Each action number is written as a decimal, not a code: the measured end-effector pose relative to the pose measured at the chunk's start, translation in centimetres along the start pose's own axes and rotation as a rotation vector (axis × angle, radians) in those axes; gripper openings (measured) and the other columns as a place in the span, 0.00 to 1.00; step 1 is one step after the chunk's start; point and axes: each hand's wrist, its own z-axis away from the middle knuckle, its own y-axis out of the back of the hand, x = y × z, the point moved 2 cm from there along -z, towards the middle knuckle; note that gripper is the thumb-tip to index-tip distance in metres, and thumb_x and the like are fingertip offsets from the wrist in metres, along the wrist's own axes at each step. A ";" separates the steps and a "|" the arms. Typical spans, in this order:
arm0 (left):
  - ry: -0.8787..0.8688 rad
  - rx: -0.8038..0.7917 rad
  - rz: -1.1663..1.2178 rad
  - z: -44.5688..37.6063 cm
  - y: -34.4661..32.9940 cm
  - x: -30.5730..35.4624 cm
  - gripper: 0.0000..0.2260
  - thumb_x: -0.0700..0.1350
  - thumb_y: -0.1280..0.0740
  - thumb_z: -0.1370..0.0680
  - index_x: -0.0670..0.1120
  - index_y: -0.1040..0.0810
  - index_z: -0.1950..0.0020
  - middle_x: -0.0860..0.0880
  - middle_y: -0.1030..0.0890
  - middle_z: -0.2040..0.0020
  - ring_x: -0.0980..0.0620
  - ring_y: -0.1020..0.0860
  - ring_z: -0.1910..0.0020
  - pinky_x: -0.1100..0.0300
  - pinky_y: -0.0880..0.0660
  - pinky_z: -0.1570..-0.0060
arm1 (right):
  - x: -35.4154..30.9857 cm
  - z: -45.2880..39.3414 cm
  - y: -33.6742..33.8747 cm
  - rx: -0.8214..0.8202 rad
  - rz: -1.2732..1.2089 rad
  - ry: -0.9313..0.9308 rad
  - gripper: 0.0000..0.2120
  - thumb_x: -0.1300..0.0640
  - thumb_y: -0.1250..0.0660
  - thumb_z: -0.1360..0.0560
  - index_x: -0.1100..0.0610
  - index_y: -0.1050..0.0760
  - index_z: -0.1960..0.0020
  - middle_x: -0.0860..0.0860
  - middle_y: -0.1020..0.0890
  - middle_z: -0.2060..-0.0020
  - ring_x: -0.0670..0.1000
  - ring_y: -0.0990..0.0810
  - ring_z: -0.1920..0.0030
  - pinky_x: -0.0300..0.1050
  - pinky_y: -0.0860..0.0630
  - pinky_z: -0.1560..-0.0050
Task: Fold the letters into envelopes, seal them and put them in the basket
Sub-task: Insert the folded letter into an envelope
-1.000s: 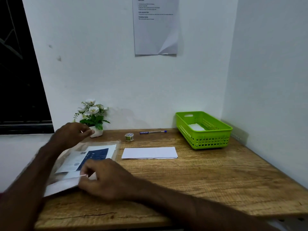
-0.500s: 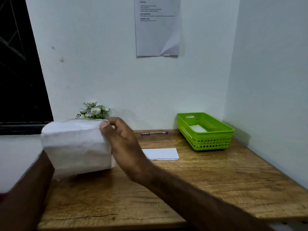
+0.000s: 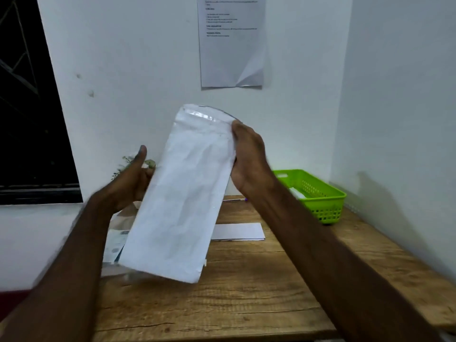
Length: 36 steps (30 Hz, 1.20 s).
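I've got a long white envelope (image 3: 182,193) held up in the air over the left-centre of the wooden table (image 3: 259,292), tilted, top end leaning right and away from me. My right hand (image 3: 249,161) grips its upper right edge, fingers wrapped behind, thumb near the flap. My left hand (image 3: 130,178) holds the left edge from behind, thumb sticking up free; the fingers are hidden by the paper, so I can't tell exactly how they curl. The flap end has a shiny clear strip, and the paper looks thin, slightly crumpled, with a ragged lower right corner.

Under the envelope, on the table's left edge, lies a clear plastic sleeve with printed sheets (image 3: 116,243), partly hidden. A flat white folded letter (image 3: 239,232) lies mid-table, well clear of my hands. The green plastic basket (image 3: 323,201), slotted walls, sits at the far right against the side wall, with something white in it. A pen (image 3: 234,199) lies near the back wall, mostly hidden. A small plant (image 3: 128,161) peeks out behind my left hand.

Open wood grain fills the near and right parts of the table; the front edge is cracked. A printed sheet (image 3: 232,40) hangs on the wall, bottom corner creased.
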 end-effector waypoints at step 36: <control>-0.551 0.166 -0.693 -3.3 -2.0 -2.9 0.20 0.34 0.26 0.25 0.62 0.17 0.50 0.54 0.17 0.41 0.47 0.24 0.33 0.51 0.30 0.30 | 8.5 -1.6 10.8 -0.117 0.655 -0.825 0.08 0.58 0.35 0.20 0.62 0.25 0.53 0.52 0.18 0.73 0.46 0.19 0.71 0.34 0.27 0.78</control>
